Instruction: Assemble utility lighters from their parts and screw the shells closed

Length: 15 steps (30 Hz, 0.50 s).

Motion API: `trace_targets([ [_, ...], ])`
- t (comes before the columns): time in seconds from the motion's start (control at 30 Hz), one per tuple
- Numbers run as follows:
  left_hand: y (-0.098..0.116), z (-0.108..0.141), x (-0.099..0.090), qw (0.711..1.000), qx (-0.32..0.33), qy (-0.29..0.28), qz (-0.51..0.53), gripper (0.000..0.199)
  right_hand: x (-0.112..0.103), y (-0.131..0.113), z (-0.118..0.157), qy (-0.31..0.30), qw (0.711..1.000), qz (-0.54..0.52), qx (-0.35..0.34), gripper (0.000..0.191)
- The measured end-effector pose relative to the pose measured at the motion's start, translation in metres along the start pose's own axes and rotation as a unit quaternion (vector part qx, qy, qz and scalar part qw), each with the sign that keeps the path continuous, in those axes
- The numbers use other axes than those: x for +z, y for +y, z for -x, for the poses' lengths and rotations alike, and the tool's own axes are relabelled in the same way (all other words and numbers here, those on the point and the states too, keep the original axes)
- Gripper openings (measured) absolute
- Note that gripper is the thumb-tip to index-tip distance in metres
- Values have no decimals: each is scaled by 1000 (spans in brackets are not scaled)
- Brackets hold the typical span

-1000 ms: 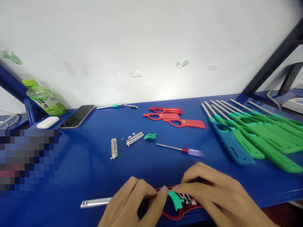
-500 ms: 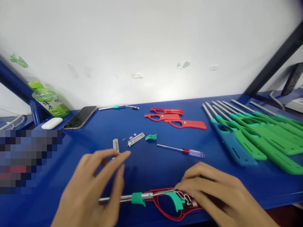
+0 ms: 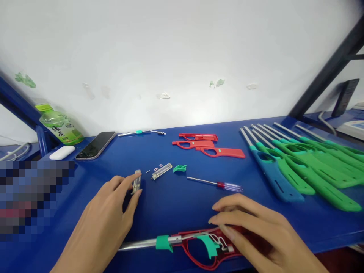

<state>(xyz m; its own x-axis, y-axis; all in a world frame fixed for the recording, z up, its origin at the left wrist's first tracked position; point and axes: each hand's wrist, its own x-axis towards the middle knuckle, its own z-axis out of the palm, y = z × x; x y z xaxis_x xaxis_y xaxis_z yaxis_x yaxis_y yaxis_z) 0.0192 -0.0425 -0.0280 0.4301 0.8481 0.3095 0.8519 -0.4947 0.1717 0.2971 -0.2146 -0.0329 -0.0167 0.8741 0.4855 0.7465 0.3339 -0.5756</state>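
Assembly workshop, from the screwdriver (image 3: pixel 220 185) and opened red casing (image 3: pixel 221 260).

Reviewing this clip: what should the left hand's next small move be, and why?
Probably a gentle pinch and lift of the narrow clear part off the blue table: the left hand has its forefinger and thumb at that part, which shows no other part on top, while the right hand is over the open red shell.

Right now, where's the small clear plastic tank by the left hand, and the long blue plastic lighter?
Small clear plastic tank (image 3: pixel 137 183), head view: on its body.
Long blue plastic lighter (image 3: pixel 277 174), head view: on its handle.
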Motion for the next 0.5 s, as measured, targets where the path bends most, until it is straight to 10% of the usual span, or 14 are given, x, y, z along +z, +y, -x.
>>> trace_targets([
  [0.5,-4,29,-14,997,10,77,7,36,3,5,11,108,994,-4,18,16],
])
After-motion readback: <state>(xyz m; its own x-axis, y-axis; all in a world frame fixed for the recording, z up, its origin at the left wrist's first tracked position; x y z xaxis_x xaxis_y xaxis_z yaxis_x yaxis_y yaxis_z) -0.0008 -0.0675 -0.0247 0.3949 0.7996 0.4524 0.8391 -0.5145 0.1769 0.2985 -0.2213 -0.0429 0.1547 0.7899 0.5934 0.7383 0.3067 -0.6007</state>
